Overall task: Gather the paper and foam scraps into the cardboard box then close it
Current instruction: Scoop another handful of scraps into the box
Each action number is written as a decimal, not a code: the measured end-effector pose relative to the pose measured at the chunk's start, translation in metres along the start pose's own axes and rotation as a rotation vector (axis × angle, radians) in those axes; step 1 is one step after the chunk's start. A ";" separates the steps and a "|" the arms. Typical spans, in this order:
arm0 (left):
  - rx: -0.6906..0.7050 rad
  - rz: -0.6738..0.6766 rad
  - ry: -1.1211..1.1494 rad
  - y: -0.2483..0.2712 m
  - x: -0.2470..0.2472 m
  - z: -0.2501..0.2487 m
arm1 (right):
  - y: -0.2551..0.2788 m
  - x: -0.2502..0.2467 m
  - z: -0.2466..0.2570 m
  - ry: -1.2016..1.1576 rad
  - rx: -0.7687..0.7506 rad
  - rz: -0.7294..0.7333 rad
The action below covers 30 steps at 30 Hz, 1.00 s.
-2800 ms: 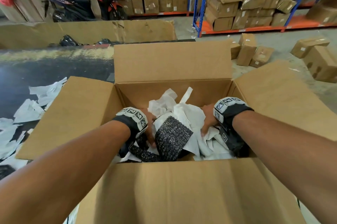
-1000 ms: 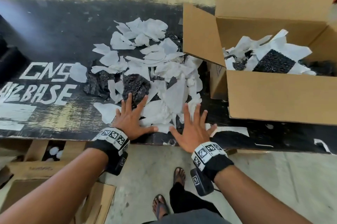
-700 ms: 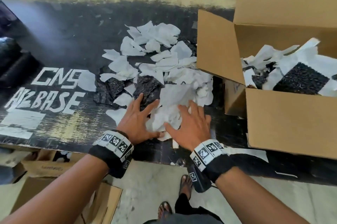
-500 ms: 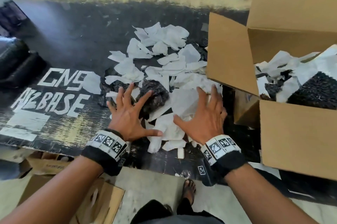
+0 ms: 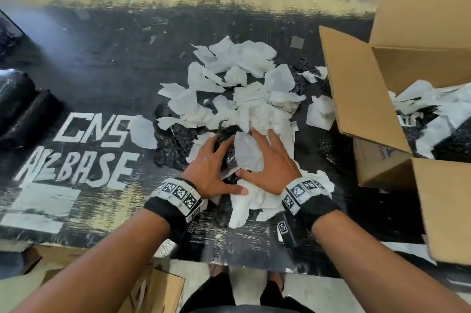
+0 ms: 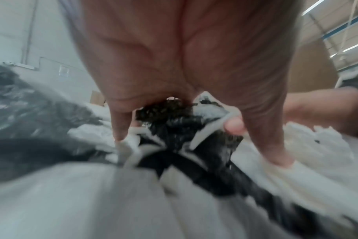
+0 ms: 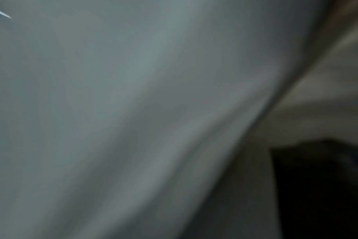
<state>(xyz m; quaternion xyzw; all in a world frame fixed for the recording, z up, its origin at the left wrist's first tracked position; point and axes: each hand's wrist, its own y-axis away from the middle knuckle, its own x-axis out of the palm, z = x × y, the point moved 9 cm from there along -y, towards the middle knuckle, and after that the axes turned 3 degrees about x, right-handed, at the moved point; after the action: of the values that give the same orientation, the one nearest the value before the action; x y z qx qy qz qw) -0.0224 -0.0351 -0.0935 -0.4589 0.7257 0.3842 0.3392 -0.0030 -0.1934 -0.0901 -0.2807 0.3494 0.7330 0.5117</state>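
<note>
left hand (image 5: 207, 168) is clamping curled fingers on the paper and foam scraps (image 5: 244, 57); right hand (image 5: 271, 163) is pressing spread, straight fingers on them just beside. the pile is lying on the black table (image 5: 102, 62) by its near edge, just left of the open cardboard box (image 5: 362, 98); bare tabletop is stretching far left.

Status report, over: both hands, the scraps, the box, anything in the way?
Left hand grips scraps, right hand presses on them. Cardboard box open, partly filled. Its raised flap stands between scraps and opening.
</note>
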 end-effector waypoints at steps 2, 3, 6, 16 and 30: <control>0.057 -0.082 -0.038 0.005 -0.026 0.004 | 0.002 -0.008 0.016 0.037 -0.040 -0.027; 0.068 -0.133 -0.072 0.009 -0.040 0.008 | 0.005 -0.014 0.024 0.071 -0.059 -0.053; -0.026 -0.197 -0.183 0.017 -0.066 0.037 | 0.014 -0.029 0.037 0.148 -0.041 -0.130; -0.133 0.044 -0.109 -0.017 -0.037 0.108 | -0.007 0.008 0.008 0.138 0.259 -0.014; 0.004 -0.031 -0.186 0.002 -0.081 0.086 | -0.008 -0.014 0.029 0.202 0.177 -0.047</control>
<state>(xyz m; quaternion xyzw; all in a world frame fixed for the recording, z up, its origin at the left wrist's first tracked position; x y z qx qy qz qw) 0.0161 0.0731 -0.0658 -0.4315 0.6848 0.4184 0.4121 0.0071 -0.1765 -0.0634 -0.3148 0.4557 0.6554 0.5136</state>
